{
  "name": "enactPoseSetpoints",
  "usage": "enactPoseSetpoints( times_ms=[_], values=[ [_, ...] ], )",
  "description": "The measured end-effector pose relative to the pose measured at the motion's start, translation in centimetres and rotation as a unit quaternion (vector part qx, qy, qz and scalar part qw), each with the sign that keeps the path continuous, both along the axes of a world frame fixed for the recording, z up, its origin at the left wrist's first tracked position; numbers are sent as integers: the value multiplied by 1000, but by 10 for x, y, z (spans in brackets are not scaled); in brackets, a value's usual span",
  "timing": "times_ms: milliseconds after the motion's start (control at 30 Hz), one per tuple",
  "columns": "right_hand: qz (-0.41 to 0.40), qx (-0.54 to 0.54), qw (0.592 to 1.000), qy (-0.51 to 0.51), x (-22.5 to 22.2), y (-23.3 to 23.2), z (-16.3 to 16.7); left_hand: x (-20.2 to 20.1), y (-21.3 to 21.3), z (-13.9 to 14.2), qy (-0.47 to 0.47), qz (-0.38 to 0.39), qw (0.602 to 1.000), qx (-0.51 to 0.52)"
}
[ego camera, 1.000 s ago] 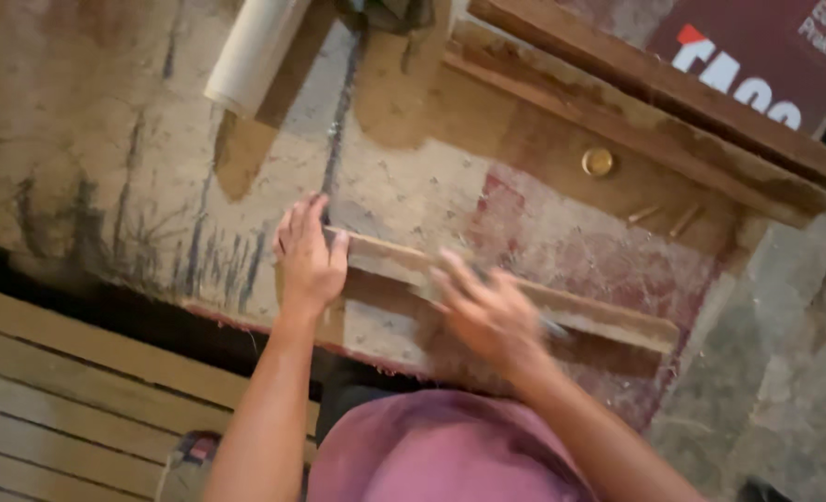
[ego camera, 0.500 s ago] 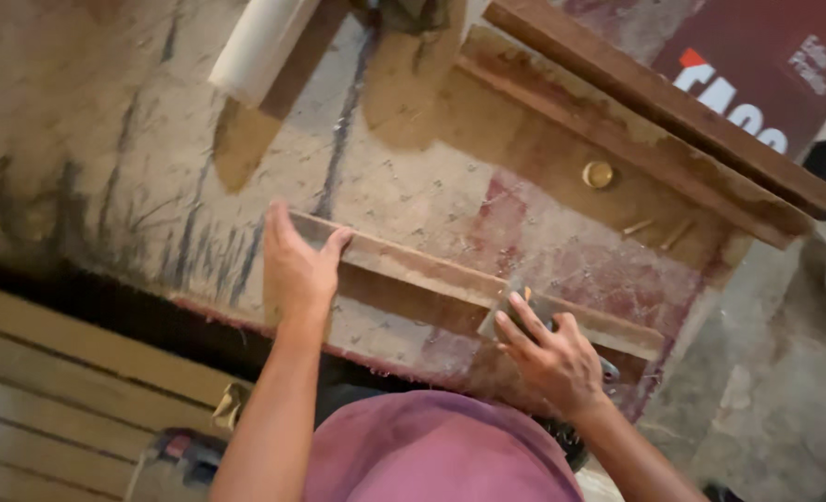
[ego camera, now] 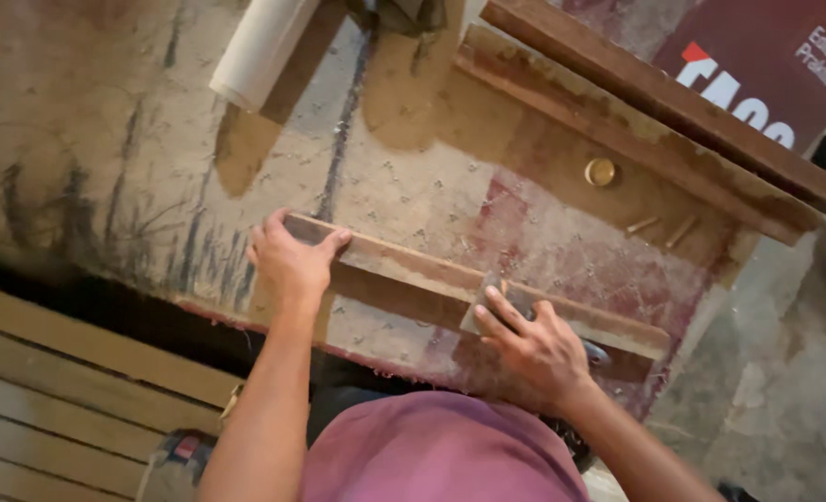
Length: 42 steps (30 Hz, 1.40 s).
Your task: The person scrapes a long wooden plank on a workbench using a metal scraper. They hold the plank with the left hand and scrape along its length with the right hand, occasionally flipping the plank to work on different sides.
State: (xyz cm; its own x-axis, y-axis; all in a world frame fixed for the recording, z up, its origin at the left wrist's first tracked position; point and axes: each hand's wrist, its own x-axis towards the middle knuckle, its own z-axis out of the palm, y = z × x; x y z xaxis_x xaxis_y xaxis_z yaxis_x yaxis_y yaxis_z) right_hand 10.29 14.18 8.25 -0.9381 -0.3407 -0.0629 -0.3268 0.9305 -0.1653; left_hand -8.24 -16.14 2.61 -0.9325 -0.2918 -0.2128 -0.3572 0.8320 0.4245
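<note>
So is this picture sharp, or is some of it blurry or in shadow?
In the head view, mostly sharp: the left hand gripping the wooden strip is crisp, the right hand slightly soft. The white roll casts a brown shadow on the worktable; a dark gap lies under the table's near edge.

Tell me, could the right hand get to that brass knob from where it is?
Probably yes. The right hand rests on the wood strip, and only bare, dusty bench lies between it and the brass knob.

Left hand (ego camera: pixel 290 265) curled, arm outstretched, right hand (ego camera: pixel 538 349) pressed down, fingers extended forward
</note>
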Motion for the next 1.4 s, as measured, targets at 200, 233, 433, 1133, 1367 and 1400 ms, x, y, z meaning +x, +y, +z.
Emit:
enactPoseSetpoints(
  times_ms=[200,233,433,1133,1367,1400],
  values=[
    [53,14,998,9,-2,29,16,-3,0,2,9,-16,1000,-8],
    [67,4,997,34,-8,25,18,-2,1,3,7,-11,1000,-10],
    [15,-6,1000,16,-67,-59,-9,-3,-3,6,-6,-29,1000,-11],
    [39,10,997,61,-76,-75,13,-12,-44,-16,-2,-32,991,130],
    [40,38,997,58,-111,-120,-9,-13,-43,-4,-8,-37,987,156],
    [31,38,997,56,-121,-133,-13,-15,-45,-3,-28,-38,990,136]
  ],
)
